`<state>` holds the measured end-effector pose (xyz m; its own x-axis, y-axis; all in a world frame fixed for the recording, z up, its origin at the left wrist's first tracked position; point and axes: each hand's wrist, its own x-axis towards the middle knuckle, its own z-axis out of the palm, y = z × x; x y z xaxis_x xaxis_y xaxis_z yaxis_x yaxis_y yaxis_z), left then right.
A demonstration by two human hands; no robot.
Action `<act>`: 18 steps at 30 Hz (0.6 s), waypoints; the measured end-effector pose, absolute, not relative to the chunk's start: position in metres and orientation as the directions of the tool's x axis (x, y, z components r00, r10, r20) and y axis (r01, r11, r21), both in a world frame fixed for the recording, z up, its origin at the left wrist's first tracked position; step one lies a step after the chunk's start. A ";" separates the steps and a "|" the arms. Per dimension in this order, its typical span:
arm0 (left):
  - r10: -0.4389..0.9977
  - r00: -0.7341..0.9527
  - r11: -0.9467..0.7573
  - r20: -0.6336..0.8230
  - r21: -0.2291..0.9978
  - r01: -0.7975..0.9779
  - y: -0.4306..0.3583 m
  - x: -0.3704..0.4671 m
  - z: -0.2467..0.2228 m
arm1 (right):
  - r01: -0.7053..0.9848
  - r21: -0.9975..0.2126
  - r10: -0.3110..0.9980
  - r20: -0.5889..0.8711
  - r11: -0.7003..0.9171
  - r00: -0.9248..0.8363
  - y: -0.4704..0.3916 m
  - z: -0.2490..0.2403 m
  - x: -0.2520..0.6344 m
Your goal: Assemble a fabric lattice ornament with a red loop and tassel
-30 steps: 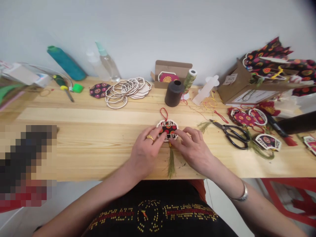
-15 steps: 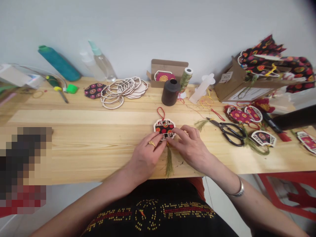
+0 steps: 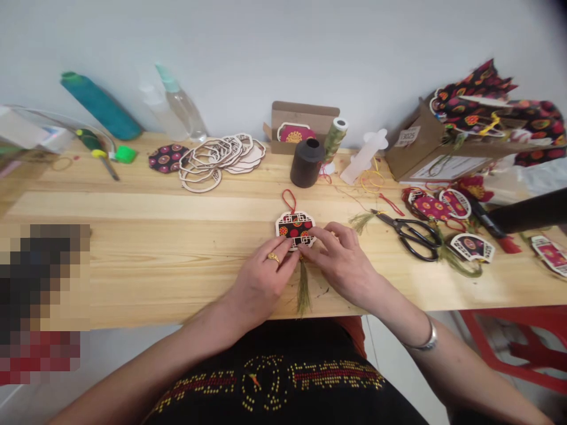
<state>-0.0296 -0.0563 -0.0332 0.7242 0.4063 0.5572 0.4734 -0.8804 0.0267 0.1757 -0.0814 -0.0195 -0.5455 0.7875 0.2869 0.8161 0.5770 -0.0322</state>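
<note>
A patterned ornament (image 3: 295, 227) with a pale lattice frame lies on the wooden table at the centre. Its red cord loop (image 3: 289, 200) points away from me and an olive tassel (image 3: 303, 289) hangs toward me. My left hand (image 3: 266, 274), with a gold ring, has its fingertips closed on the ornament's lower left edge. From the right, my right hand (image 3: 343, 260) grips its lower right edge between thumb and fingers. The fingertips partly cover the ornament's lower border.
Black scissors (image 3: 416, 236) lie right of my right hand, near finished ornaments (image 3: 429, 206). Behind stand a black thread cone (image 3: 307, 164) and a cardboard box (image 3: 443, 159). Pale wooden frames (image 3: 221, 159) and a screwdriver (image 3: 100, 154) are at the back left.
The camera view has shifted slightly. Both hands stay at the ornament with almost the same finger positions.
</note>
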 end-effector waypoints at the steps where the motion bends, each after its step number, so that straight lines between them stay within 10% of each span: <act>1: 0.407 0.724 -0.880 0.557 0.026 0.474 -0.056 -0.029 -0.033 | 0.817 -0.035 0.789 0.285 0.576 -0.545 -0.081 -0.019 0.176; 18: 0.419 0.712 -0.877 0.563 0.046 0.479 -0.056 -0.030 -0.038 | 0.808 -0.094 0.790 0.302 0.581 -0.533 -0.081 -0.022 0.176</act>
